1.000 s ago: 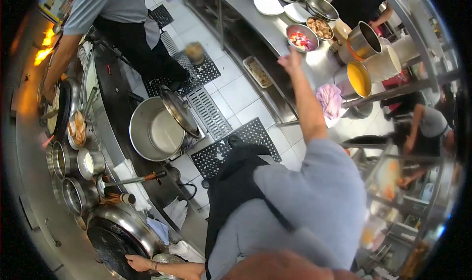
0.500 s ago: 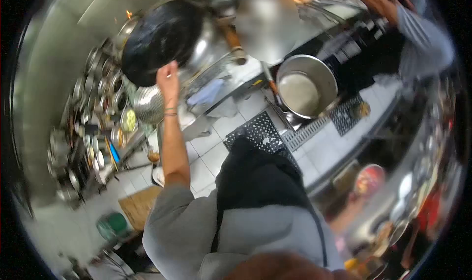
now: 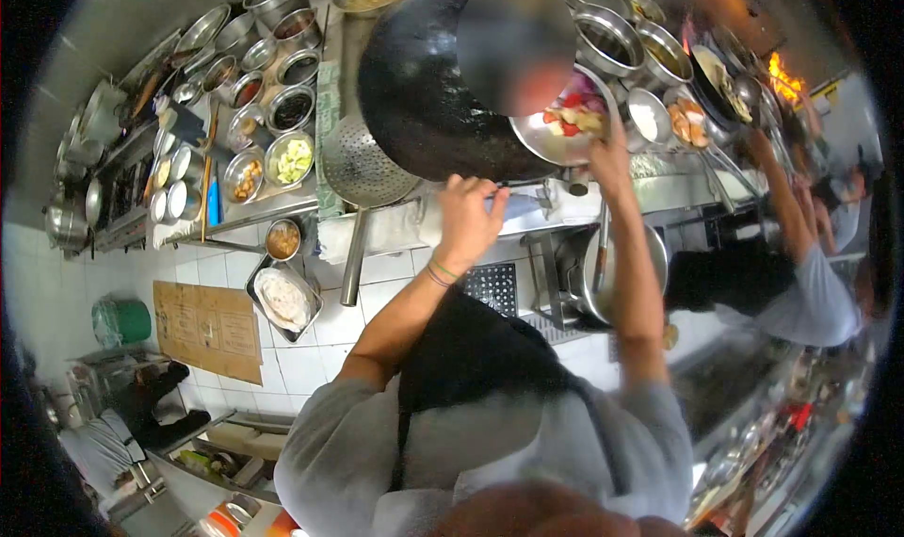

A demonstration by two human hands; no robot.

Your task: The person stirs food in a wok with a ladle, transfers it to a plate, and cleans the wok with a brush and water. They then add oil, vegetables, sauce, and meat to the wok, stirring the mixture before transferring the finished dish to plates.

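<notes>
A large black wok (image 3: 414,85) sits on the stove in front of me. At its near rim is my left hand (image 3: 468,224), fingers curled and closed on the edge. My right hand (image 3: 608,160) grips a metal bowl (image 3: 539,143) by its near right side and holds it tilted over the wok's right part. Cut pieces in red, pale yellow and purple (image 3: 574,121) lie in the bowl. A round blur hides part of the wok and bowl. Left of my left hand, a perforated strainer ladle (image 3: 369,165) rests with its handle pointing toward me.
Metal bowls of ingredients (image 3: 290,158) crowd the left counter. More pans (image 3: 607,40) stand at the right, where flames (image 3: 783,77) rise near a co-worker's arm (image 3: 786,193). A tall pot (image 3: 645,273) stands low at right. Cardboard (image 3: 207,330) lies on the floor.
My right hand has brought the bowl from the lower right up over the wok. The wok, tilted up before, now lies flatter. My view has turned and the left hand stays at the rim.
</notes>
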